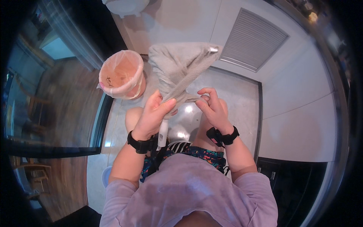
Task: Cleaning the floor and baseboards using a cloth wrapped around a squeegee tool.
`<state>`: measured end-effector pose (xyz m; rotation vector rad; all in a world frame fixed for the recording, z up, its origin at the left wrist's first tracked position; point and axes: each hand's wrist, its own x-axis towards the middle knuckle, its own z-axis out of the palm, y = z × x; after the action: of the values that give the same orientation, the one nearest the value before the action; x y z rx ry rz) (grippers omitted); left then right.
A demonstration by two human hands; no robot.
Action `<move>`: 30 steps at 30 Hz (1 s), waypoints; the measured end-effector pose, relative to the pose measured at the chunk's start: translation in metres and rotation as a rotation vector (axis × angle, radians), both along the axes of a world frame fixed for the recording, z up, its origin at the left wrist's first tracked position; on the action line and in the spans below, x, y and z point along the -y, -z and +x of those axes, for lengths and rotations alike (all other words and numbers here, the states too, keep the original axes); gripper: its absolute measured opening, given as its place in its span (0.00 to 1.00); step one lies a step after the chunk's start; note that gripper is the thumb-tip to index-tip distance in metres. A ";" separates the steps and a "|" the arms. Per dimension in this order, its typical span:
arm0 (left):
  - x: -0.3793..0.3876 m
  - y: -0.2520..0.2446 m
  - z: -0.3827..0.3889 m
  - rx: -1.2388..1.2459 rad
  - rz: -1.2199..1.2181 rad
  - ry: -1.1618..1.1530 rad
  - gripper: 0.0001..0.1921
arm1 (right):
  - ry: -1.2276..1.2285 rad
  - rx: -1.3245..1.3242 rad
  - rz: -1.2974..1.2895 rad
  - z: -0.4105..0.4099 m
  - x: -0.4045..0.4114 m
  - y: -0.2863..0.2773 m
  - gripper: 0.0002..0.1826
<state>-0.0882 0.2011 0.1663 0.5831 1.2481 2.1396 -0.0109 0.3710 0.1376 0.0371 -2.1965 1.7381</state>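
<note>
A grey cloth point(181, 65) is wrapped around the wide head of a tool with a white handle point(162, 133); a bit of shiny edge shows at the cloth's upper right corner. The kind of tool is hidden by the cloth. My left hand point(154, 113) grips the gathered cloth where it meets the handle, thumb on top. In my right hand point(212, 109), a twisted end of the cloth is pinched between thumb and fingers, pulled out to the right. The handle's lower end, with a hanging hole, points towards my lap.
A pink bin point(122, 75) with a clear plastic liner stands on the tiled floor at the upper left. A louvred panel point(255, 39) is set in the pale surface at the upper right. Left are a dark door frame and a wooden floor point(65, 113). A blue basin's rim point(106, 176) shows beside my left arm.
</note>
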 end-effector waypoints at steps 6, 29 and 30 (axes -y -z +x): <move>-0.004 0.008 -0.002 0.049 0.039 0.067 0.18 | -0.044 0.196 -0.251 -0.001 0.010 0.039 0.12; -0.030 0.019 0.030 0.017 -0.046 0.050 0.15 | -0.150 0.158 -0.602 -0.009 0.014 0.042 0.17; -0.032 0.018 0.030 -0.022 -0.017 0.008 0.15 | -0.231 0.123 -0.697 -0.009 0.015 0.049 0.17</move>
<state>-0.0579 0.2336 0.1484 0.6049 1.2727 2.1191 -0.0196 0.3564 0.0885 0.0150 -1.5879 2.6012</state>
